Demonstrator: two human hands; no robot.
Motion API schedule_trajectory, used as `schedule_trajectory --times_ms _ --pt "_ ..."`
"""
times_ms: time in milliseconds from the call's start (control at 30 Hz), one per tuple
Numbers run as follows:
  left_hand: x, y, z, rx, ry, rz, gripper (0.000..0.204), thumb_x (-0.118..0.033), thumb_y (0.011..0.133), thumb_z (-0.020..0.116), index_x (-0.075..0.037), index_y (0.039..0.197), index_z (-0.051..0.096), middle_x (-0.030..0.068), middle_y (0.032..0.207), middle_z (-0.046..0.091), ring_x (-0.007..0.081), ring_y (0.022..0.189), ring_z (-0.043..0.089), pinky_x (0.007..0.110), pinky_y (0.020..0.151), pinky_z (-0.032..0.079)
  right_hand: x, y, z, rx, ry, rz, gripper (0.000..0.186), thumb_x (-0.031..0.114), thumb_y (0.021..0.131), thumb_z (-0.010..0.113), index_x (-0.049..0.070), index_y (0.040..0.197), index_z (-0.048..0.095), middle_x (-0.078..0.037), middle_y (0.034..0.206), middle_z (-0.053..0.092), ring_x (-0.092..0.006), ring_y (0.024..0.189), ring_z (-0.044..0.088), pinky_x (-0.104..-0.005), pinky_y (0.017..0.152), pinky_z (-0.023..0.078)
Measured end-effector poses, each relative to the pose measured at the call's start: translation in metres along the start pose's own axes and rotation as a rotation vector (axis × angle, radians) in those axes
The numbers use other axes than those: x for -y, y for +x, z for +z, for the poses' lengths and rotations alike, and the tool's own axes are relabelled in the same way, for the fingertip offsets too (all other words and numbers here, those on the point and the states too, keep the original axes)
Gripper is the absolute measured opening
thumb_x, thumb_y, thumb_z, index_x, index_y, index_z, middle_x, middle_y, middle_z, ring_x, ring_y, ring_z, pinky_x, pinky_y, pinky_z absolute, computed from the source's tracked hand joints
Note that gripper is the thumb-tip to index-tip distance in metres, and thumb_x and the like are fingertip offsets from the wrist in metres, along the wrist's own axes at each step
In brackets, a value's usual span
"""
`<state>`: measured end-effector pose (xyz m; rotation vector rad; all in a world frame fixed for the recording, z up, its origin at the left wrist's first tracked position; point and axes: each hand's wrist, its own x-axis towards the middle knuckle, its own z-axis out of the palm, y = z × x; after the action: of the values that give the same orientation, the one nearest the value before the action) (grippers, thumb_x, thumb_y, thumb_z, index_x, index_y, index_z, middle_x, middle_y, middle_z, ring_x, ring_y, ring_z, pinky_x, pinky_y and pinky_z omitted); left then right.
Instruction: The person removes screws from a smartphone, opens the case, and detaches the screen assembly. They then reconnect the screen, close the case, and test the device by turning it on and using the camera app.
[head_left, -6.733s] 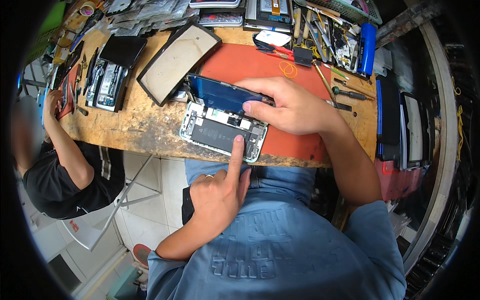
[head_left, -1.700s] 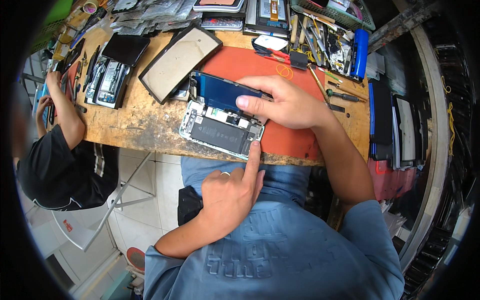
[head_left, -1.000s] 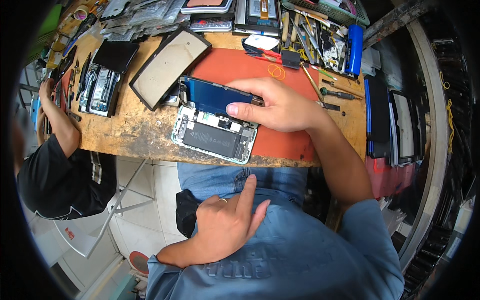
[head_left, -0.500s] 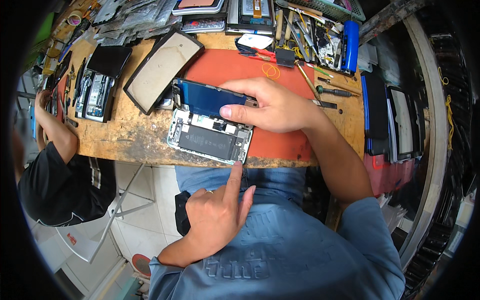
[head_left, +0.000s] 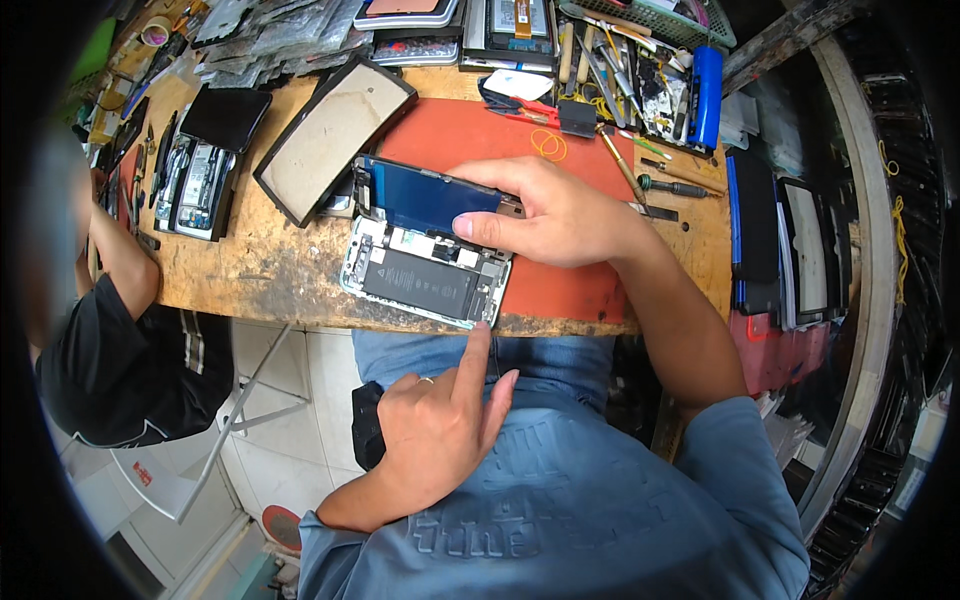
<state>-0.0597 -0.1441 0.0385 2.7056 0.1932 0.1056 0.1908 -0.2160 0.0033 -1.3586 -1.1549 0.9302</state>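
Note:
An opened smartphone [head_left: 418,282] lies tilted at the near edge of the workbench, its black battery and inner parts facing up. Its detached-looking screen panel [head_left: 405,196], dark blue on the back, is raised behind the phone's far side; whether a cable still joins them I cannot make out. My right hand [head_left: 550,215] grips the panel's right end, thumb on the near face and fingers behind. From below, my left hand [head_left: 440,425] points its index finger at the phone's near right corner and appears to touch it. That thumb stands apart, the other fingers are curled, and nothing is held.
An orange-red mat [head_left: 560,290] lies under the work. Around it are a shallow box lid [head_left: 335,140], another opened phone [head_left: 195,190], screwdrivers [head_left: 675,187], red-handled pliers [head_left: 520,106] and a tool tray [head_left: 640,85]. At the left sits another person [head_left: 130,360].
The view has shifted slightly, so the bench appears a little farther right. Both hands keep nearly the same pose, the right on the screen panel, the left index finger at the phone's corner.

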Motion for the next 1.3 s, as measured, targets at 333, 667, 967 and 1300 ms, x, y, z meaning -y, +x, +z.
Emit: schedule_trajectory --times_ms 333,667,967,1300 --pt "-0.001 -0.001 0.004 -0.03 0.015 0.019 0.057 -0.029 0.093 0.081 0.005 0.136 0.066 0.0036 0.056 0.058 0.0222 0.041 0.05 0.035 0.048 0.038 0.015 -0.001 -0.002 -0.006 -0.053 0.134 0.036 0.019 0.102 0.069 -0.001 0.132 0.067 -0.012 0.11 0.076 -0.0162 0.099 0.07 -0.0351 0.088 0.058" --pt "0.003 0.002 0.004 -0.067 -0.009 0.008 0.05 -0.03 0.093 0.081 0.001 0.13 0.07 0.0039 0.056 0.059 0.0226 0.042 0.052 0.036 0.048 0.041 0.017 -0.003 -0.001 -0.001 -0.033 0.187 0.035 0.012 0.102 0.065 -0.002 0.134 0.066 -0.012 0.112 0.074 -0.0166 0.1 0.069 -0.0348 0.089 0.057" --pt "0.042 0.023 0.003 -0.257 0.109 -0.115 0.056 -0.035 0.098 0.075 -0.003 0.143 0.066 0.0053 0.058 0.063 0.0234 0.045 0.06 0.037 0.048 0.046 0.01 -0.003 -0.001 -0.017 -0.11 0.052 0.035 0.009 0.101 0.063 -0.002 0.134 0.065 -0.015 0.112 0.075 -0.0207 0.101 0.07 -0.0366 0.093 0.056" --pt "0.039 0.033 0.004 -0.152 0.249 -0.138 0.066 -0.049 0.099 0.072 -0.005 0.147 0.063 0.0054 0.057 0.063 0.0239 0.044 0.06 0.038 0.047 0.047 0.014 -0.003 -0.005 0.06 -0.125 0.136 0.044 0.002 0.102 0.063 -0.004 0.145 0.059 -0.01 0.128 0.071 -0.0139 0.115 0.064 -0.0313 0.102 0.052"
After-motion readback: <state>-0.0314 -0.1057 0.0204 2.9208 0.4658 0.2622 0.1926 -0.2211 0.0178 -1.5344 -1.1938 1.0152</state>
